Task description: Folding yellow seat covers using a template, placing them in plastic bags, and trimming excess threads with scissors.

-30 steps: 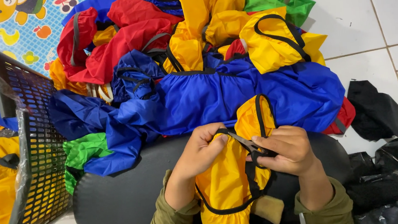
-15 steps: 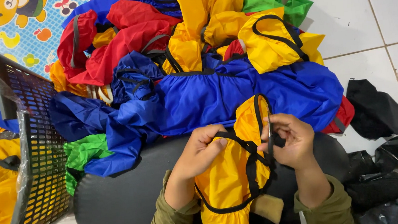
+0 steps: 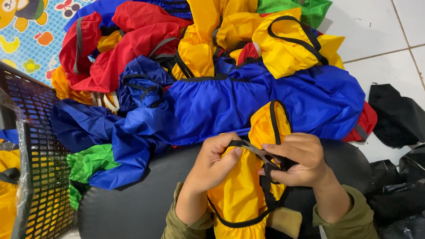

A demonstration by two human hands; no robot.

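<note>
Both the left hand [image 3: 215, 163] and the right hand [image 3: 295, 161] pinch the black strap [image 3: 248, 148] of the yellow cover [image 3: 239, 194]; keeping it flat and untwisted seems best.

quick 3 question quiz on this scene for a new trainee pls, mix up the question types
1. True or false: both hands are on the yellow fabric piece with the black strap.
2. What stands at the left hand's side of the heap?
A. a black mesh basket with yellow pieces inside
B. a wooden crate
C. a white bucket
3. Fill in: the large piece lying just beyond the hands is ____ in colour.

Key
1. True: the left hand and the right hand both pinch the strap over the yellow piece.
2. A
3. Blue: the blue fabric piece spreads across the middle of the heap.
</note>
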